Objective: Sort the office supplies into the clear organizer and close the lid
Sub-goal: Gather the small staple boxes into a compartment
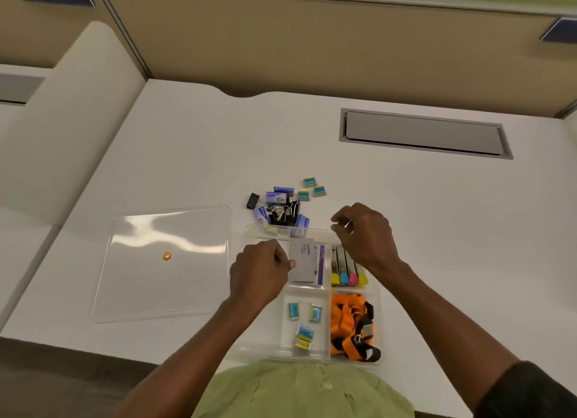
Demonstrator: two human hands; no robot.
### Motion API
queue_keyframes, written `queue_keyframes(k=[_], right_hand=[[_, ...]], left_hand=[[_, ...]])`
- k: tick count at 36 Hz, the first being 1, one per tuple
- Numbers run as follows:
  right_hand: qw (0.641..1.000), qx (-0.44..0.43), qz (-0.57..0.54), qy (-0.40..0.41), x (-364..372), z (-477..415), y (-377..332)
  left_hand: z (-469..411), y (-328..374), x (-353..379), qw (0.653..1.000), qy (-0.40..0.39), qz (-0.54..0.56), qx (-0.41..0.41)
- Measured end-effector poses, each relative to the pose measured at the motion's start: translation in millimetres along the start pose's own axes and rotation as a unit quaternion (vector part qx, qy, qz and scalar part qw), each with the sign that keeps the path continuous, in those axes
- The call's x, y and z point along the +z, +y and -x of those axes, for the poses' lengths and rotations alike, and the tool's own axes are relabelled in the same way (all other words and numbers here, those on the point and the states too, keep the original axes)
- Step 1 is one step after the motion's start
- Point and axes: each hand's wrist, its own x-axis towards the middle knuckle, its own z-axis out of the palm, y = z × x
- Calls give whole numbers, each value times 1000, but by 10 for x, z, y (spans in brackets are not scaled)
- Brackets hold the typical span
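The clear organizer (pixel 379 296) sits at the desk's near edge, lid off. Its compartments hold a grey box (pixel 303 261), highlighters (pixel 348 275), an orange lanyard (pixel 349 327) and several small blue-yellow staple boxes (pixel 304 324). My left hand (pixel 260 272) rests over the left side, thumb and fingers pinched at the grey box's edge. My right hand (pixel 363 233) hovers above the highlighters, fingers curled with nothing visible in them. Beyond the organizer lies a pile of black binder clips (pixel 282 213) and blue boxes (pixel 278 196), plus three small staple boxes (pixel 312 189).
The clear lid (pixel 162 261) lies flat on the white desk left of the organizer, with a small orange sticker (pixel 167 256) on it. A grey cable hatch (pixel 424 133) is set into the desk at the back right. Tan partition walls surround the desk.
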Motion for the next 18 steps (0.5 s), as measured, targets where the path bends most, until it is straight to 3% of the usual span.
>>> queue_keyframes(k=[7,12,18], right_hand=[[993,13,48,-109,87,-923,239],[974,-49,122,-184,264,-1341,260],[964,-101,129,-208,453,-1546,236]], left_hand=[[-994,362,11,975,100,-107,166],[-1697,470,172,946,64,-217,231],[-2008,491,382,922,34,-286,260]])
